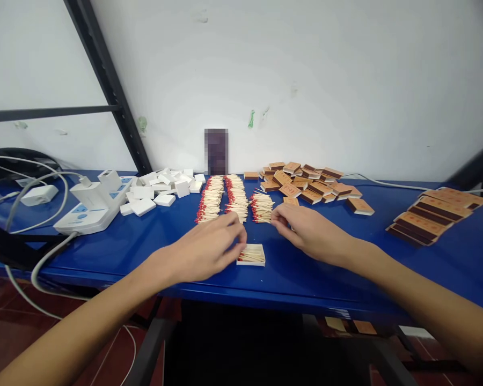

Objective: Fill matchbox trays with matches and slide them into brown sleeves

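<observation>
A small white matchbox tray (257, 262) lies near the front of the blue table, partly filled with red-tipped matches (249, 254). Over its left end curls my left hand (211, 244), thumb and fingertips drawn together; whatever is between them is hidden. My right hand (301, 228) is closed in a pinch at the right edge of the shortest pile of matches (261, 208), and I cannot make out what its fingertips hold. To the left of that pile, two longer rows of matches, the middle row (236, 195) and the left row (210, 198), run toward the wall.
White trays (143, 206) are heaped at the back left, beside a power strip (90, 212) with plugs and cables. Orange-brown matchboxes (310, 197) are piled at the back right. More matchbox sleeves (430, 217) lie overlapping at far right. A black metal frame (116, 96) stands left.
</observation>
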A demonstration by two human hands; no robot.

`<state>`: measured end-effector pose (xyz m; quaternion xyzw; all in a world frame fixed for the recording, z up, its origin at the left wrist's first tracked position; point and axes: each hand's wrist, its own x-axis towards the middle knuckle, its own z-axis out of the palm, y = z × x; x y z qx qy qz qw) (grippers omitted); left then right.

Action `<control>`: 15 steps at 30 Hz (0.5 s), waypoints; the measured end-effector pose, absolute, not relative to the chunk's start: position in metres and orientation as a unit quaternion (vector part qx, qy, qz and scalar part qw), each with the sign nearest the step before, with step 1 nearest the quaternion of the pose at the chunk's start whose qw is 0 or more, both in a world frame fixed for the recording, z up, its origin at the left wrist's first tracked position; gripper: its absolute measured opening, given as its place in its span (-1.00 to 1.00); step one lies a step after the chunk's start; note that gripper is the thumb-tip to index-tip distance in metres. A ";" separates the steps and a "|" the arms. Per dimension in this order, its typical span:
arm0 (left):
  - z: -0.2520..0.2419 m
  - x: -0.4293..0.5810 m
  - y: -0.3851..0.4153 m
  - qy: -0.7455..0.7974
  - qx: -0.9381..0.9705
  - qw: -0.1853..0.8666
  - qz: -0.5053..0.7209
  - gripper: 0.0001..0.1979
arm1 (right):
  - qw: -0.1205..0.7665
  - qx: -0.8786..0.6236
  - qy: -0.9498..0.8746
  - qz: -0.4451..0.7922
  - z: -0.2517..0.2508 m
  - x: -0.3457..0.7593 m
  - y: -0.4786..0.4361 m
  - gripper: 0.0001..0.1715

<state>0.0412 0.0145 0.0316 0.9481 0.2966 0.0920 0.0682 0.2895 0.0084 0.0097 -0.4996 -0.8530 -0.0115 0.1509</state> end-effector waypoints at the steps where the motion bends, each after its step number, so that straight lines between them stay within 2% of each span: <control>1: 0.031 0.042 0.011 0.294 0.948 0.083 0.090 -0.79 | 0.159 -0.499 -0.852 0.019 0.012 0.289 0.005 -0.78; 5: 0.027 0.041 0.012 0.312 0.937 0.081 0.133 -0.81 | 0.118 -0.496 -0.856 0.089 0.020 0.280 -0.009 -0.78; 9: 0.025 0.033 0.032 0.338 0.922 0.044 0.187 -0.82 | 0.071 -0.476 -0.874 0.070 0.022 0.268 -0.018 -0.78; 15: 0.017 0.032 0.054 0.364 0.920 0.004 0.146 -0.81 | 0.078 -0.512 -0.855 0.028 0.021 0.276 -0.001 -0.74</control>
